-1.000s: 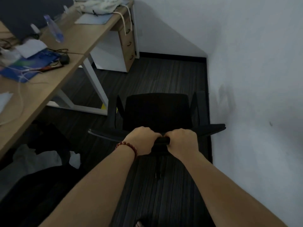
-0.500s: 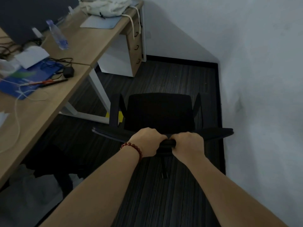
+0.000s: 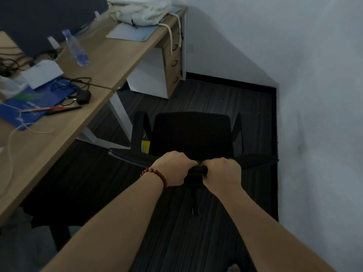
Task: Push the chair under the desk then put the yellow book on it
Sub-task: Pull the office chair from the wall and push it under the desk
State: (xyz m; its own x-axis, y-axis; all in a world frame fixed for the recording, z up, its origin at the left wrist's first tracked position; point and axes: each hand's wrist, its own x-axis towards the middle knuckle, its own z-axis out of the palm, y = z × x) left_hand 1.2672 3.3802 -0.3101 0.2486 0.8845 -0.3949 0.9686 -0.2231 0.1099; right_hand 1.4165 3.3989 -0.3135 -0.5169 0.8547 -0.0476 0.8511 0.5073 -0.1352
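Observation:
A black office chair (image 3: 191, 134) stands on the dark floor to the right of the wooden desk (image 3: 110, 61), its seat facing away from me. My left hand (image 3: 173, 169), with a red bead bracelet at the wrist, and my right hand (image 3: 223, 173) both grip the top edge of the chair's backrest, side by side. A bit of something yellow (image 3: 145, 147) shows on the floor behind the chair's left armrest, near the desk leg; most of it is hidden and I cannot tell what it is.
On the desk lie a water bottle (image 3: 77, 49), a blue folder (image 3: 37, 101), pens, cables, a dark monitor (image 3: 45, 18) and a white cloth bag (image 3: 143, 13). A drawer unit (image 3: 172, 63) stands under the far end. A white wall (image 3: 318, 114) runs close along the right.
The chair and my hands have moved forward along the floor toward the far wall; the desk items and drawer unit appear nearer. Both hands keep the same grip on the backrest.

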